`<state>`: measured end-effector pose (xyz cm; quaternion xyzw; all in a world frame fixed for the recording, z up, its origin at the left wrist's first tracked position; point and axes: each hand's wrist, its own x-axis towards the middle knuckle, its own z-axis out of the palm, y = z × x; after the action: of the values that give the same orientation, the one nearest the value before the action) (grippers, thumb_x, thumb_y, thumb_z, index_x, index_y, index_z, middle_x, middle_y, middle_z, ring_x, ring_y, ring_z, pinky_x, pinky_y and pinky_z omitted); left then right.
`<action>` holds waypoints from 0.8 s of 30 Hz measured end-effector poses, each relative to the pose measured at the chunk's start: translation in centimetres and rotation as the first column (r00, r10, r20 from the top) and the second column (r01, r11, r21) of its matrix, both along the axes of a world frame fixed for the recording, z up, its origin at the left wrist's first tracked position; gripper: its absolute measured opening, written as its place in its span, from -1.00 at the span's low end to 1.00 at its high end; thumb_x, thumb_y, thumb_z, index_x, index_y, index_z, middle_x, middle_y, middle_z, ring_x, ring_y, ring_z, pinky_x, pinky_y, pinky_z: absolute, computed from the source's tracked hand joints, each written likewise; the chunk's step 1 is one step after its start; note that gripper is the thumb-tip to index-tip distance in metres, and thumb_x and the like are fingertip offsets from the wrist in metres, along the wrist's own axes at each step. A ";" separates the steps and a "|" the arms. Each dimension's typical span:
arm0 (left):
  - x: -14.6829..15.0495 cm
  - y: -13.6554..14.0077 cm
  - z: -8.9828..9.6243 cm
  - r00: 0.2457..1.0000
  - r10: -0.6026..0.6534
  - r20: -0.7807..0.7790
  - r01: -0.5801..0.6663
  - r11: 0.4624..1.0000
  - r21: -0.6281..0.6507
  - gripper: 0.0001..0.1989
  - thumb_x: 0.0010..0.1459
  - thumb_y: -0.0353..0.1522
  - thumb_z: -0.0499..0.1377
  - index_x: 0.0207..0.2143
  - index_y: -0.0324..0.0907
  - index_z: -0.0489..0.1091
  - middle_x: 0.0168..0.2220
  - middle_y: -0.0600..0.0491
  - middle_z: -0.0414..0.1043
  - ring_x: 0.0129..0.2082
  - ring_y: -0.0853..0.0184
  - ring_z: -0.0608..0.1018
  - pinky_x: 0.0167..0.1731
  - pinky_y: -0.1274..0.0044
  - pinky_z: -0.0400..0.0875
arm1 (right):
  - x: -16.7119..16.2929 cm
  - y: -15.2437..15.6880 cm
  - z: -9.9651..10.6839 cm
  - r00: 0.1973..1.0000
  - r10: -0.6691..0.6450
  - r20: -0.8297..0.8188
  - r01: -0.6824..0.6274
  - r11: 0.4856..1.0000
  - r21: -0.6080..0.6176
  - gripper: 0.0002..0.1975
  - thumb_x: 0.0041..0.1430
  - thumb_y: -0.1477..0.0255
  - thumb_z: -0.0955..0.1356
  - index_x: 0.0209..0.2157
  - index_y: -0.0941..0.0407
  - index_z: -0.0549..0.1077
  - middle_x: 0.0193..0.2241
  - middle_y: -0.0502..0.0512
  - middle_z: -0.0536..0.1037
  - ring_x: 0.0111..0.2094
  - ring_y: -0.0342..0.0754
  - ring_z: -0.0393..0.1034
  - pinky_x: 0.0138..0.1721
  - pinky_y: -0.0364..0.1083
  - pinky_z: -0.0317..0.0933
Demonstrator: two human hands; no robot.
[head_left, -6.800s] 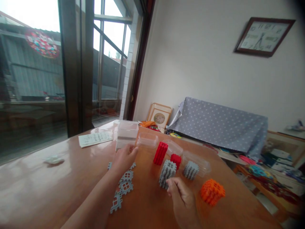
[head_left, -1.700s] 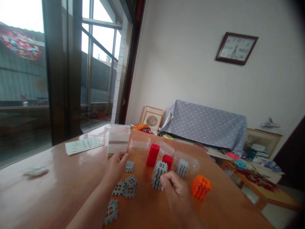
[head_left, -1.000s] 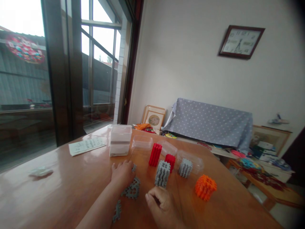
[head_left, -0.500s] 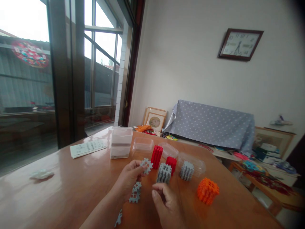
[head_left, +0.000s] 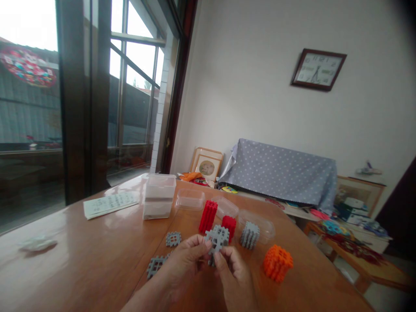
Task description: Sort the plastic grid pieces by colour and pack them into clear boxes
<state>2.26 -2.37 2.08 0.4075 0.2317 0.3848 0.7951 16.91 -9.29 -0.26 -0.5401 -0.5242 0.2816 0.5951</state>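
In the head view, my left hand point(head_left: 190, 255) pinches a grey notched plastic building piece point(head_left: 212, 239) with square openings. My right hand point(head_left: 232, 268) is closed on the lower right edge of the same piece, thumb and fingers together. Right behind it stands a grey stack of such pieces point(head_left: 223, 231), partly covered, so I cannot tell whether the two touch. A single grey square piece point(head_left: 173, 238) lies flat beyond my left wrist. More grey pieces point(head_left: 155, 266) rest left of my forearm, partly hidden by it.
A tall red stack point(head_left: 208, 216) and a shorter red stack point(head_left: 230, 226) stand behind my hands. Rightward are another grey stack point(head_left: 250, 235) and an orange stack point(head_left: 278, 262). Clear trays point(head_left: 190, 199), white boxes point(head_left: 159, 197), a printed sheet point(head_left: 110, 204) and a plastic packet point(head_left: 39, 243) lie around.
My left hand has moved right and down with the grey piece, meeting my right hand, which now grips it too. The camera view has shifted slightly, showing the loose grey pieces more clearly.
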 end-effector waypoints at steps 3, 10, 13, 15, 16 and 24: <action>-0.1 -0.1 0.1 0.996 0.000 -0.088 0.009 0.995 0.104 -0.70 0.05 -0.20 0.39 -0.45 -0.20 0.38 -0.49 0.11 0.41 -0.49 0.46 0.38 -0.44 0.61 0.17 | 0.6 -0.3 0.4 0.996 0.056 -0.068 -0.057 0.998 -0.009 -0.65 0.29 0.08 0.32 -0.33 0.09 0.44 -0.44 0.00 0.50 -0.44 -0.08 0.34 -0.38 -0.13 0.25; -0.2 -0.5 1.0 0.990 0.117 -0.078 -0.109 0.989 0.103 -0.73 0.05 -0.20 0.35 -0.45 -0.18 0.39 -0.58 0.15 0.34 -0.57 0.46 0.34 -0.51 0.60 0.15 | 0.6 -0.6 1.3 0.992 0.045 -0.114 -0.048 0.999 -0.025 -0.72 0.26 0.14 0.35 -0.25 0.08 0.43 -0.42 -0.01 0.46 -0.41 -0.09 0.34 -0.33 -0.12 0.28; 0.0 -0.3 0.9 0.997 0.081 -0.013 -0.081 0.997 -0.020 -0.71 0.00 -0.23 0.40 -0.43 -0.18 0.36 -0.50 0.10 0.46 -0.53 0.44 0.44 -0.45 0.59 0.26 | 0.0 -0.3 0.8 0.993 -0.099 -0.069 0.103 0.994 0.046 -0.53 0.15 0.16 0.43 0.03 0.05 0.37 -0.21 0.08 0.49 -0.27 -0.02 0.41 -0.22 -0.05 0.37; 0.0 -0.2 0.9 0.998 0.058 0.024 -0.057 0.996 -0.074 -0.69 -0.02 -0.25 0.42 -0.42 -0.18 0.35 -0.42 0.06 0.52 -0.48 0.42 0.50 -0.38 0.57 0.33 | -0.1 -0.1 0.5 0.984 -0.173 0.039 0.169 0.982 0.084 -0.44 0.10 0.21 0.47 0.10 0.04 0.34 -0.13 0.12 0.49 -0.20 0.02 0.43 -0.17 -0.02 0.38; 0.0 -0.1 0.8 0.998 0.052 0.034 -0.049 0.995 -0.087 -0.69 -0.03 -0.26 0.42 -0.42 -0.18 0.35 -0.40 0.04 0.53 -0.46 0.41 0.52 -0.36 0.56 0.35 | -0.1 -0.1 0.3 0.974 -0.201 0.103 0.192 0.977 0.095 -0.41 0.09 0.24 0.48 0.13 0.03 0.33 -0.11 0.12 0.50 -0.18 0.03 0.43 -0.17 -0.02 0.38; 0.0 -0.1 0.5 1.000 0.011 0.017 -0.009 0.995 -0.101 -0.72 0.00 -0.24 0.40 -0.40 -0.18 0.39 -0.38 0.03 0.56 -0.43 0.39 0.55 -0.39 0.58 0.31 | 1.0 0.1 0.8 0.906 -0.291 0.308 0.227 0.947 0.230 -0.46 0.14 0.35 0.45 0.16 0.01 0.37 0.04 0.19 0.45 -0.15 0.05 0.45 -0.21 -0.01 0.39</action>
<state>2.26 -2.44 2.58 0.3622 0.2461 0.3799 0.8148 17.89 -9.22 0.51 -0.5865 -0.5660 0.0521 0.5771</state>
